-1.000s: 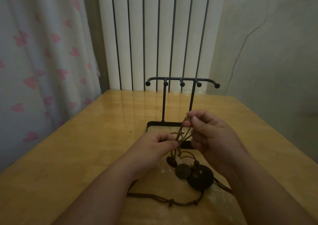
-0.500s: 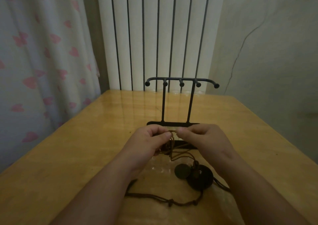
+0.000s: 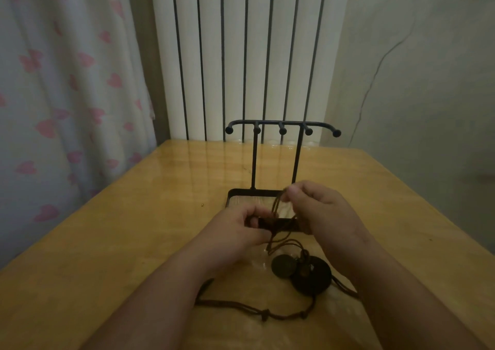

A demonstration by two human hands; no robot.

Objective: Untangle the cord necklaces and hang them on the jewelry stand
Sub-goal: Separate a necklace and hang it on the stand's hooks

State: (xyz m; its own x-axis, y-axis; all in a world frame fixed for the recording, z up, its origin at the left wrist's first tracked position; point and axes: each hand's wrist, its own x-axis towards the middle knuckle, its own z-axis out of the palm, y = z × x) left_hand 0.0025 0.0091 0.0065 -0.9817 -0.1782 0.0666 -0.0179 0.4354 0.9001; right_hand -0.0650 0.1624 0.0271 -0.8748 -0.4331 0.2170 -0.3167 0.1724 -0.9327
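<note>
Cords [image 3: 278, 231] sit centre frame, bunched between both hands just in front of the stand [image 3: 281, 131]. I see the right hand [image 3: 318, 207] pinching a loop of strands up high at its fingertips; the left hand [image 3: 241, 227] is closed on the strands lower down. Round pendants [image 3: 300, 269] lie on the table [image 3: 134, 229] lower centre, and a knotted length [image 3: 265, 314] trails toward the bottom of the frame.

Risks, as I judge them: pulling the two pinches apart could cinch the tangle tighter rather than free it. Lifting higher may drag the pendants across the glossy top or swing them into the stand's base. The hands are close to the stand, so a snagged strand could tip it. Dim light makes separate strands hard to tell apart.

No brand, label or readable writing anywhere.
</note>
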